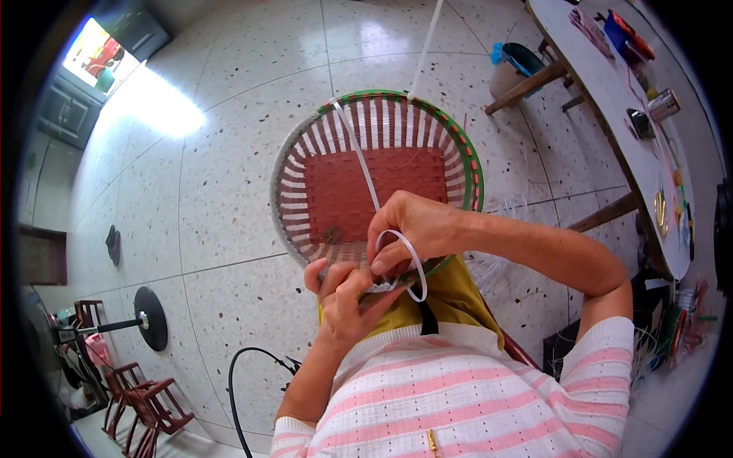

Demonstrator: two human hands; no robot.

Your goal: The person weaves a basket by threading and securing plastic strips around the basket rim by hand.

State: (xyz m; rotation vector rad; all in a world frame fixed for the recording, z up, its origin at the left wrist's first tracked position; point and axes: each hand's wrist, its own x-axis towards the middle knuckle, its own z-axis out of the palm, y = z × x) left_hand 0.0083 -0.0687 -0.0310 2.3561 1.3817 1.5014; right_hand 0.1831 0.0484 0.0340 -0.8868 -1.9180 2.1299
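Steadying the basket (412,175) mid-frame, my left hand (343,301) is curled closed against its near side, just below centre; should that hold slacken, the basket could tilt and skew the work. The white strip (420,271) crosses it from the top and loops at lower centre, where a hasty tug could twist or kink it. Rightmost, my right hand (412,225) pinches the strip; a slip there would cost tension.

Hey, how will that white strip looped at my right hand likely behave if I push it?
The white strip should be light, being narrow and thin-looking. It's probably springy rather than limp: it arches smoothly by your right hand. Pushed lengthwise, it may buckle, given the slender span over the basket.
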